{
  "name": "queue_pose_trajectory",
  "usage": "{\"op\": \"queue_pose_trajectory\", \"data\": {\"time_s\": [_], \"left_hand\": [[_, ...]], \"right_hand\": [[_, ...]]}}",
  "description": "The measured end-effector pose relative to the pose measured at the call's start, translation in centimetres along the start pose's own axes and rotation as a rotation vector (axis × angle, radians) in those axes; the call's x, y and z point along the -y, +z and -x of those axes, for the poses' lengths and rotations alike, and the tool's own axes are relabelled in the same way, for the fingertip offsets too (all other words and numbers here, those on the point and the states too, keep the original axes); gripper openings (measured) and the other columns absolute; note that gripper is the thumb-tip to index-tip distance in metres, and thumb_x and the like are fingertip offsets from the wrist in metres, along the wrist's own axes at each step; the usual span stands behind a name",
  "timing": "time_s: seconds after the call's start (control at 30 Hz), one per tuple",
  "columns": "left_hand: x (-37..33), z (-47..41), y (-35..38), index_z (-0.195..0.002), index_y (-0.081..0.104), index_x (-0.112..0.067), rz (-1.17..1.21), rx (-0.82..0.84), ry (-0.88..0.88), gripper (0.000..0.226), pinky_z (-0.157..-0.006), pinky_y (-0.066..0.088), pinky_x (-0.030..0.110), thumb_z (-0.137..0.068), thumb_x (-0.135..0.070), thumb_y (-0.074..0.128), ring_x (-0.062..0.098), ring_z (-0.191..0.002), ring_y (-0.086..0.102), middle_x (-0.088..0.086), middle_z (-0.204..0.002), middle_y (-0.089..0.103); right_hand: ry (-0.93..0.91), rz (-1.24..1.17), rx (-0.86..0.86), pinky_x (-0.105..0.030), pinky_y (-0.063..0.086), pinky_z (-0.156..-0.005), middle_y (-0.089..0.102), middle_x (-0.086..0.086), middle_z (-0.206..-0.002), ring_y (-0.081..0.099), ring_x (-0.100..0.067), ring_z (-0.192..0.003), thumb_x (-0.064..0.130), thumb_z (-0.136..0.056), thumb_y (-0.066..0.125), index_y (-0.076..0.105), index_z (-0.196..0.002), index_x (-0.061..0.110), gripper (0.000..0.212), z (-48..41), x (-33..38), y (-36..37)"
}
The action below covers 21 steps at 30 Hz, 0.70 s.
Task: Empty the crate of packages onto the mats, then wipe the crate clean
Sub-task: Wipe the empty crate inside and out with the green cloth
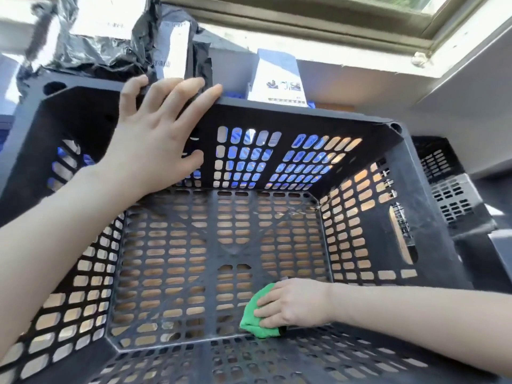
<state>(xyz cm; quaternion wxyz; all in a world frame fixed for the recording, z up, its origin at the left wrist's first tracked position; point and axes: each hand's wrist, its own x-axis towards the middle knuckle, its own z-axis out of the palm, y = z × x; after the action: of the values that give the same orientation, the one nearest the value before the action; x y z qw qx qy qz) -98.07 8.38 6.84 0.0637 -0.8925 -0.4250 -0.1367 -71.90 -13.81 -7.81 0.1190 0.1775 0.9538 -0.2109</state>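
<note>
While right hand (pixel 288 303) grips green cloth (pixel 256 318) on crate (pixel 304 120) floor, left hand (pixel 155 139) flat on far rim

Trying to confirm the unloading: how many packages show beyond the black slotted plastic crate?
3. A black plastic mailer bag lies beyond the crate, upper left; a second black labelled bag beside it; a white-and-blue cardboard box behind mid-rim. More may be hidden.

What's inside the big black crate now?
Only a green cloth, held on the crate floor by the right hand. No packages show inside. The left hand rests on the far rim. The right hand covers part of the cloth.
</note>
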Motion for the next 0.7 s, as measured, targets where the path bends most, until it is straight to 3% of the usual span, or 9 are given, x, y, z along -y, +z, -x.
{"op": "queue_pose_trajectory", "data": {"time_s": [0.1, 0.17, 0.27, 0.33, 0.4, 0.47, 0.57, 0.7], "left_hand": [[-0.3, 0.0, -0.4, -0.154, 0.021, -0.029, 0.017, 0.024, -0.027, 0.088, -0.116, 0.008, 0.050, -0.073, -0.047, 0.053, 0.026, -0.140, 0.029, 0.001, -0.151, 0.034], [-0.4, -0.2, -0.9, -0.153, 0.022, -0.030, 0.052, 0.043, -0.036, 0.089, -0.116, 0.008, 0.051, -0.072, -0.051, 0.053, 0.026, -0.139, 0.030, 0.000, -0.149, 0.036], [-0.2, -0.3, -1.3, -0.151, 0.029, -0.029, 0.069, 0.078, -0.024, 0.086, -0.113, 0.016, 0.054, -0.072, -0.054, 0.053, 0.027, -0.134, 0.037, 0.001, -0.143, 0.044], [-0.2, -1.0, -2.1, -0.144, 0.041, -0.024, 0.020, 0.106, -0.001, 0.076, -0.106, 0.030, 0.055, -0.076, -0.053, 0.057, 0.031, -0.122, 0.050, 0.005, -0.131, 0.056], [-0.4, -2.8, -3.6, -0.130, 0.051, -0.021, -0.033, 0.177, 0.018, 0.063, -0.092, 0.041, 0.047, -0.079, -0.057, 0.057, 0.032, -0.105, 0.060, 0.006, -0.114, 0.064], [-0.8, -5.0, -4.5, -0.116, 0.055, -0.020, -0.031, 0.207, 0.074, 0.052, -0.084, 0.043, 0.040, -0.084, -0.061, 0.047, 0.029, -0.097, 0.063, 0.003, -0.106, 0.065], [-2.3, -8.4, -4.4, -0.121, 0.058, -0.018, 0.171, 0.086, 0.364, 0.053, -0.090, 0.045, 0.042, -0.082, -0.052, 0.045, 0.029, -0.105, 0.063, 0.004, -0.117, 0.065], [-6.5, -12.4, -2.4, -0.138, 0.049, -0.019, 0.397, 0.095, 0.815, 0.062, -0.103, 0.044, 0.046, -0.079, -0.039, 0.056, 0.030, -0.129, 0.050, 0.007, -0.143, 0.051]], "right_hand": [[0.065, -0.028, 0.096, -0.038, 0.053, -0.081, 0.064, -0.003, -0.121, 0.058, -0.028, -0.111, 0.009, -0.091, 0.056, 0.064, -0.114, 0.014, 0.025, 0.2, -0.2, -0.9], [0.231, -0.031, 0.067, -0.041, 0.055, -0.074, 0.064, -0.007, -0.118, 0.060, -0.031, -0.107, 0.007, -0.091, 0.053, 0.061, -0.117, 0.013, 0.028, 0.7, -1.0, -1.9], [0.572, -0.042, -0.057, -0.042, 0.054, -0.080, 0.059, -0.007, -0.128, 0.059, -0.031, -0.109, 0.007, -0.088, 0.053, 0.054, -0.126, 0.016, 0.039, 1.4, -2.5, -4.3], [0.796, -0.080, -0.113, -0.042, 0.050, -0.087, 0.055, -0.007, -0.133, 0.054, -0.032, -0.113, 0.007, -0.088, 0.050, 0.048, -0.134, 0.016, 0.047, 1.4, -3.6, -5.8], [0.972, -0.105, -0.139, -0.043, 0.048, -0.089, 0.052, -0.008, -0.135, 0.051, -0.033, -0.114, 0.007, -0.089, 0.047, 0.044, -0.138, 0.015, 0.050, 0.8, -4.6, -6.7], [1.118, -0.131, -0.188, -0.043, 0.047, -0.091, 0.048, -0.007, -0.140, 0.050, -0.033, -0.118, 0.006, -0.090, 0.045, 0.043, -0.140, 0.015, 0.051, -0.3, -5.3, -7.2], [1.372, -0.191, -0.288, -0.042, 0.046, -0.094, 0.048, -0.005, -0.141, 0.047, -0.031, -0.122, 0.004, -0.090, 0.044, 0.044, -0.139, 0.016, 0.051, -3.3, -5.2, -8.1], [1.595, -0.274, -0.433, -0.040, 0.047, -0.089, 0.052, -0.003, -0.131, 0.049, -0.030, -0.119, 0.004, -0.089, 0.046, 0.051, -0.127, 0.015, 0.040, -7.6, -4.1, -7.7]]}}
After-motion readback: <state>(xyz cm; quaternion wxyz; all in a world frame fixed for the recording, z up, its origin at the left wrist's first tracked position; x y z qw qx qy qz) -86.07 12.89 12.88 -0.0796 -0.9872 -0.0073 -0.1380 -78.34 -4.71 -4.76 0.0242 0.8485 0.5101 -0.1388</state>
